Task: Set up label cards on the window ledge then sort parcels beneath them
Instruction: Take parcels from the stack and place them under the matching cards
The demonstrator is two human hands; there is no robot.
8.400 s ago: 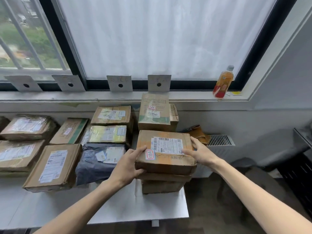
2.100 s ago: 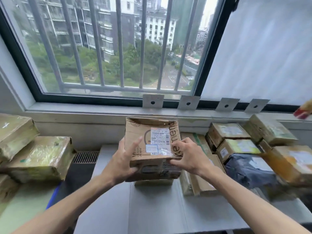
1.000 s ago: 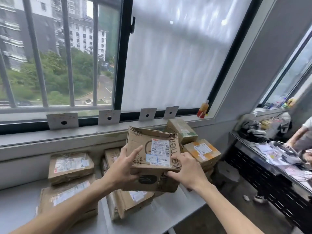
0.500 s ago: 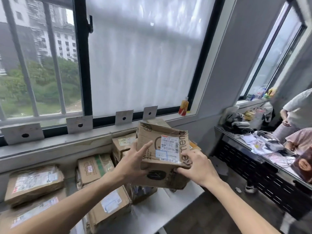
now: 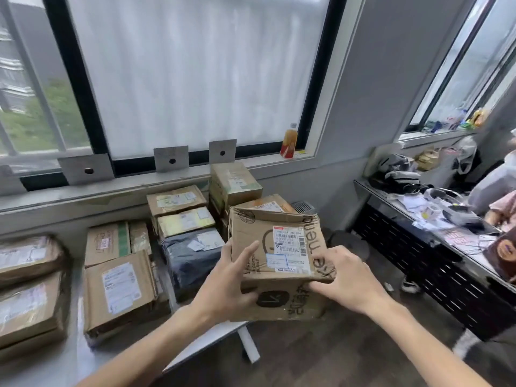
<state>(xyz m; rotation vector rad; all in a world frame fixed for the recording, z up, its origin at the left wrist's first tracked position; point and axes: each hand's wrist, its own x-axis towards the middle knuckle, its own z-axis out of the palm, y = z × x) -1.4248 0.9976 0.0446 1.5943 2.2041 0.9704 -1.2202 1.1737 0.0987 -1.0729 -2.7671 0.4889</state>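
Note:
I hold a dented cardboard parcel (image 5: 279,247) with a white shipping label in the air over the table's right end. My left hand (image 5: 231,280) grips its left side, thumb on top. My right hand (image 5: 343,277) grips its right front corner. Grey label cards (image 5: 171,158) with a dark dot stand along the window ledge (image 5: 111,188); another card (image 5: 222,150) stands further right. Beneath them, several parcels lie in rows on the white table (image 5: 212,339), among them a dark grey bag parcel (image 5: 192,252) and a tall box (image 5: 234,181).
An orange drink bottle (image 5: 289,143) stands on the ledge at the right. A cluttered black desk (image 5: 435,233) runs along the right wall, with a person (image 5: 499,188) beside it. Wooden floor shows under my arms.
My view has swung right and tilted down. The parcel stays in both hands and now hangs near the right-hand stack of boxes.

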